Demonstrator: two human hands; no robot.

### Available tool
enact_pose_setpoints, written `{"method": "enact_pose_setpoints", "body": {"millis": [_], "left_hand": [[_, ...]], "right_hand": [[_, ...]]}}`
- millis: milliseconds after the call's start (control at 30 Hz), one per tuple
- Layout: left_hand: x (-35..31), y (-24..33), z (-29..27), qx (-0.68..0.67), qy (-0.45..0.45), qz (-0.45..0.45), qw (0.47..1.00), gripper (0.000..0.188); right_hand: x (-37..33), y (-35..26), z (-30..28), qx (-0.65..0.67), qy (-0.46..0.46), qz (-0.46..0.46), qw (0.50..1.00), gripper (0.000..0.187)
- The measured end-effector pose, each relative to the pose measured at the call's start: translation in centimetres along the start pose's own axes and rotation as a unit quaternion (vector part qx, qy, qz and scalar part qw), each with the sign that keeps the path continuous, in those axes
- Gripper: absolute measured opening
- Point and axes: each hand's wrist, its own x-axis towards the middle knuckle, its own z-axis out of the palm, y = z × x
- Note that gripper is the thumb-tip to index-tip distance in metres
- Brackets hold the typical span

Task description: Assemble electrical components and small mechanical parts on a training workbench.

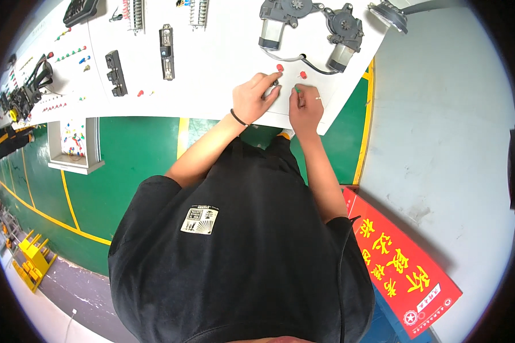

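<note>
My left hand [256, 98] rests at the white table's [203, 94] near edge, thumb and index finger bent toward each other around a small dark piece [275, 83], too small to name. Just beyond that index fingertip lies a red cap-like part [280, 67]. My right hand [306, 108] is closed beside it, its fingertips pinching a small green part [297, 90]. A second red part [303, 75] lies on the table a little beyond the right fingers. The two hands are apart.
Two motors with grey housings [272, 33] [342, 56] and cables lie beyond my hands. Black switch panels [115, 73] [166, 52], terminal strips [135, 14] and small coloured parts [71, 54] spread leftward. An open drawer [91, 166] juts out below; a red sign [403, 263] leans by the wall.
</note>
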Motion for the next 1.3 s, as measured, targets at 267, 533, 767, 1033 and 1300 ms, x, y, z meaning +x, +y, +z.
{"method": "enact_pose_setpoints", "body": {"millis": [267,533,767,1033,1300], "left_hand": [[-0.9,-0.8,1.0,-0.031,0.016,-0.022,0.999,0.026],[-0.6,1.5,0.9,-0.018,0.050,-0.039,0.998,0.013],[-1.3,1.0,1.4,-0.093,0.082,-0.186,0.975,0.015],[0.5,2.9,-1.1,-0.420,-0.019,-0.536,0.732,0.027],[1.1,2.5,-0.5,-0.346,-0.084,-0.499,0.790,0.028]], "right_hand": [[0.3,0.4,-0.8,-0.003,-0.047,0.003,0.999,0.017],[0.5,0.8,-1.8,0.016,-0.084,-0.029,0.996,0.020],[-0.1,-0.5,-1.9,0.114,-0.079,0.067,0.988,0.011],[1.0,-1.6,-3.6,0.552,-0.214,0.425,0.685,0.040],[1.3,-0.7,-1.9,0.577,-0.170,0.520,0.606,0.039]]}}
